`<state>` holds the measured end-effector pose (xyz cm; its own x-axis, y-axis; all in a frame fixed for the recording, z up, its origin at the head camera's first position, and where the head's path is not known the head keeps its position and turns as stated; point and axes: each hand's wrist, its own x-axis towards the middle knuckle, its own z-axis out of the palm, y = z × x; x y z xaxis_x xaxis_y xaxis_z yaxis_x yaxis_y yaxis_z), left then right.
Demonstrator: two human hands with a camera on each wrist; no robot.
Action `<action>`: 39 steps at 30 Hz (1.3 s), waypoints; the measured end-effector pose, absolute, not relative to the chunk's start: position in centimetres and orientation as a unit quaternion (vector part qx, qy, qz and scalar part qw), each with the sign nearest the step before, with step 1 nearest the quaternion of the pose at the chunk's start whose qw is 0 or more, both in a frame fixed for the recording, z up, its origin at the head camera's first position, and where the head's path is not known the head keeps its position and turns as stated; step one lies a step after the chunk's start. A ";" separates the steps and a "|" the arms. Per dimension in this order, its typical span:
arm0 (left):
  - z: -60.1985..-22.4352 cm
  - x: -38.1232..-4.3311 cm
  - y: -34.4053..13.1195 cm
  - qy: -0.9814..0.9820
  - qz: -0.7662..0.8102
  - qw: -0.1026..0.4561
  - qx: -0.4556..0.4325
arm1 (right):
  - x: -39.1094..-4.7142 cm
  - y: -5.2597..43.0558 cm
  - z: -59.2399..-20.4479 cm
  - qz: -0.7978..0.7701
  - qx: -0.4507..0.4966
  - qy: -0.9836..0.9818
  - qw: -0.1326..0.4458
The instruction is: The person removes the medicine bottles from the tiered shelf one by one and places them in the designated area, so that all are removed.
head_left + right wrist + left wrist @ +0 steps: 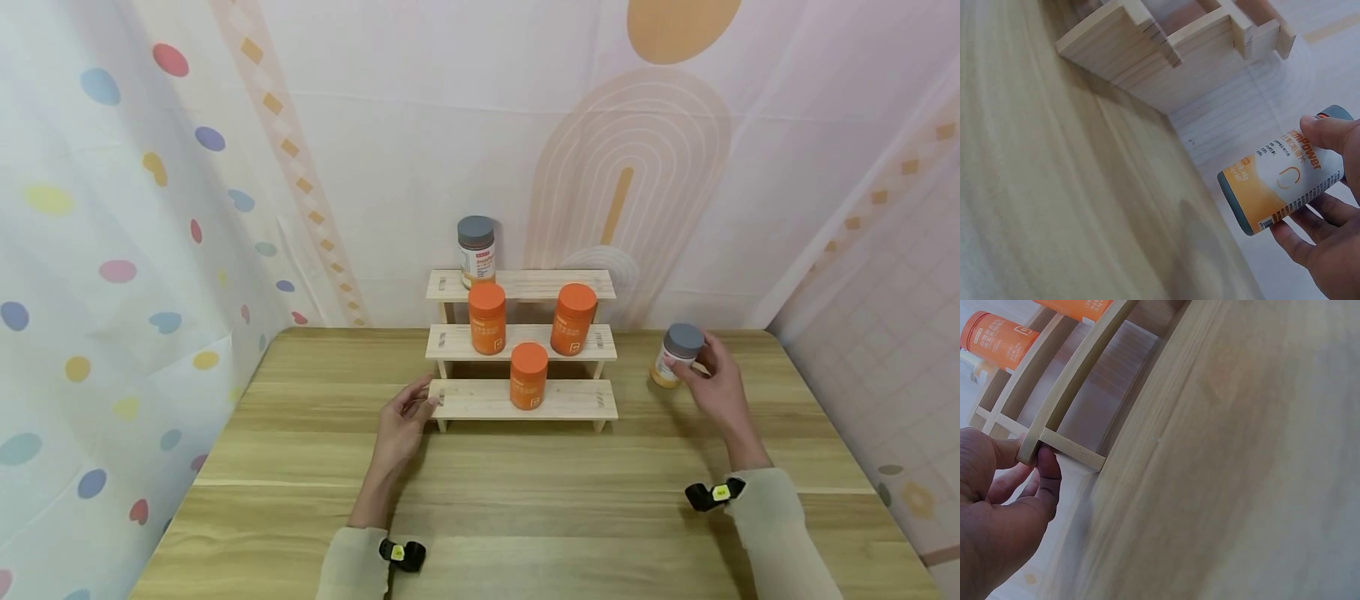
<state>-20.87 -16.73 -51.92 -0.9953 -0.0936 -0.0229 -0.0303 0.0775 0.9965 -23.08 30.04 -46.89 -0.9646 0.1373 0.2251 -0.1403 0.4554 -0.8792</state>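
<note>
My left hand (pixel 401 423) pinches the left end of the bottom step of a three-tier wooden display shelf (pixel 472 400), thumb over the board and a finger beneath it in the left wrist view. To the right of the shelf, my right hand (pixel 720 383) grips a supplement bottle (pixel 1285 172) with a grey lid and a white and orange label. That bottle leans slightly in the head view. A matching grey-lidded bottle (pixel 477 250) stands on the top tier at left. Orange jars (pixel 489 321) stand on the lower tiers: two on the middle, one (pixel 528 377) on the bottom.
The shelf stands on a wood-grain table (pixel 525 508) near its back edge. Behind it hangs a pale patterned curtain (pixel 420 150), with a dotted one (pixel 112 217) along the left side. Each wrist carries a small black camera (pixel 405 555) on a strap.
</note>
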 end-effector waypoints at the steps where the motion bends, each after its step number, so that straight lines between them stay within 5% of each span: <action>1: -51.9 -20.9 -16.7 -0.734 -0.677 0.024 0.042 | -23.1 30.1 -47.0 0.524 0.001 -0.842 0.132; 39: -52.1 -20.9 -16.8 -0.741 -0.669 0.031 0.032 | -23.0 30.4 -47.9 0.521 -0.001 -0.851 0.062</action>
